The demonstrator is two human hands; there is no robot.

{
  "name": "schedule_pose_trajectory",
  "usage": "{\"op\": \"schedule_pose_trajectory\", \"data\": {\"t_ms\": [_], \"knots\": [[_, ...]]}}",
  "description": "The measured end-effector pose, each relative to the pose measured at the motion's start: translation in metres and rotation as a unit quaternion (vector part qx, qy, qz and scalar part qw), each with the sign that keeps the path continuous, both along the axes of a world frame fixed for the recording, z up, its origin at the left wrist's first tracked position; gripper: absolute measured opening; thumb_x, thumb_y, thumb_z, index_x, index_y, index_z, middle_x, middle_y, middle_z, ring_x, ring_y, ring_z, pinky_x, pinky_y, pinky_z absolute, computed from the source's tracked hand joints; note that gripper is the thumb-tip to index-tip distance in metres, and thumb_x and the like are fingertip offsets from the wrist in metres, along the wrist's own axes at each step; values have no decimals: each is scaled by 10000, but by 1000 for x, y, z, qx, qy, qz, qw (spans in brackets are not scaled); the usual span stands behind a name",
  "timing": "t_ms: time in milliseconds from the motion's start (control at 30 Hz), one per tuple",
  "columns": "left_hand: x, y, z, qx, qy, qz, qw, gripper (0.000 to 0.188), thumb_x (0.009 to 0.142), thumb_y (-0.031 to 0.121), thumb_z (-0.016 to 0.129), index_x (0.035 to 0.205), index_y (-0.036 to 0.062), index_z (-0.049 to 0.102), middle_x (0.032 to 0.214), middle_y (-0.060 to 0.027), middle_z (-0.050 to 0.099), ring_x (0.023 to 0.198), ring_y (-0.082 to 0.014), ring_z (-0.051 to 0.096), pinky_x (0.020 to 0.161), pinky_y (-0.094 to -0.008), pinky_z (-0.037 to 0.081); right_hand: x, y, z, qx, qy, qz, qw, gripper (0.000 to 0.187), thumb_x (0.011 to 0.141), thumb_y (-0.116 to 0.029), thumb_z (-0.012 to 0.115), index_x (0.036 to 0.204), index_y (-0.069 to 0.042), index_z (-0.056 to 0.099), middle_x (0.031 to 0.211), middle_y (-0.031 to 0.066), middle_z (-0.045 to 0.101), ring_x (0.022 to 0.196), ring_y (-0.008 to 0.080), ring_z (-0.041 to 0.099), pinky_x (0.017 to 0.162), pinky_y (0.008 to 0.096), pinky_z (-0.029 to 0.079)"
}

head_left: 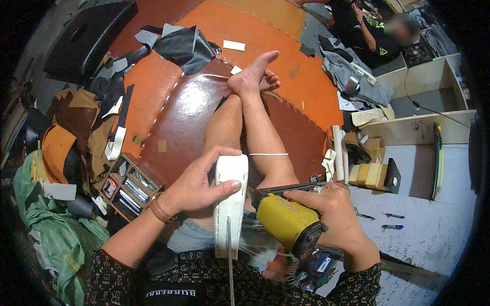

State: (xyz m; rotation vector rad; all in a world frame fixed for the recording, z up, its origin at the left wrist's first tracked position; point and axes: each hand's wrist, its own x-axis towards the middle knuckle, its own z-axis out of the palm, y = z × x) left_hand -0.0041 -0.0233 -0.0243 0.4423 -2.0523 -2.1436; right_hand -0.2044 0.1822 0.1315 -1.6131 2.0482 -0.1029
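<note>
While left hand (pixel 204 183) grips long white piece (pixel 231 166), right hand (pixel 333 211) holding yellow tool (pixel 286 220), apparently lettered

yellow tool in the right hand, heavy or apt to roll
The yellow tool probably feels heavy, judging by its bulky body. Its rounded side might roll, though the black bar under the right hand would likely limit that.

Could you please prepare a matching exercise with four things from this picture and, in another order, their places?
1. white stitched piece
2. yellow tool
3. crumpled green material
4. brown wristband

A. at the lower left of the picture
B. held by the left hand
C. around the left wrist
D. held by the right hand

Pairs: 1-B; 2-D; 3-A; 4-C
</note>
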Motion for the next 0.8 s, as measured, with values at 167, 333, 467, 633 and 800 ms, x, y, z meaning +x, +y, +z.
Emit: {"op": "schedule_pose_trajectory", "data": {"t_ms": [167,333,467,633,800], "knots": [[-1,0,-8,13,24,3,1000,496,994,209,742,1433,74,553,1349,-95,645,1261,-182,592,1107,-381,461,-2,-1,-4,-23,-4,8,1000,636,616,-305,884,1223,-154,766,831,141,758,778,347,743,793,484,546],[-2,1,-10,-18,52,22,998,508,995,253,743,1429,64,556,1208,-132,701,1119,-218,674,990,-384,539,-4,-7,-5,-10,-4,26,1000,604,636,-308,886,1208,-153,774,821,133,760,775,337,748,777,471,533],[-2,1,-10,-16,44,26,999,512,996,261,744,1431,69,555,1226,-140,693,1132,-229,674,1000,-388,536,-3,-13,-5,-8,12,37,999,595,643,-320,890,1206,-163,776,823,126,763,773,321,751,769,453,525],[-1,-1,-6,-28,40,18,999,515,996,258,745,1436,74,549,1286,-138,676,1188,-230,652,1046,-397,509,-2,-17,-3,-6,18,37,999,606,637,-328,894,1210,-177,770,815,114,760,766,307,751,767,453,518],[-1,-1,-8,-35,46,23,998,517,993,259,745,1434,76,549,1263,-148,687,1151,-247,672,1017,-402,529,-4,-15,-8,-3,25,44,999,630,626,-322,900,1223,-182,759,822,107,759,784,301,752,788,450,514]]}}
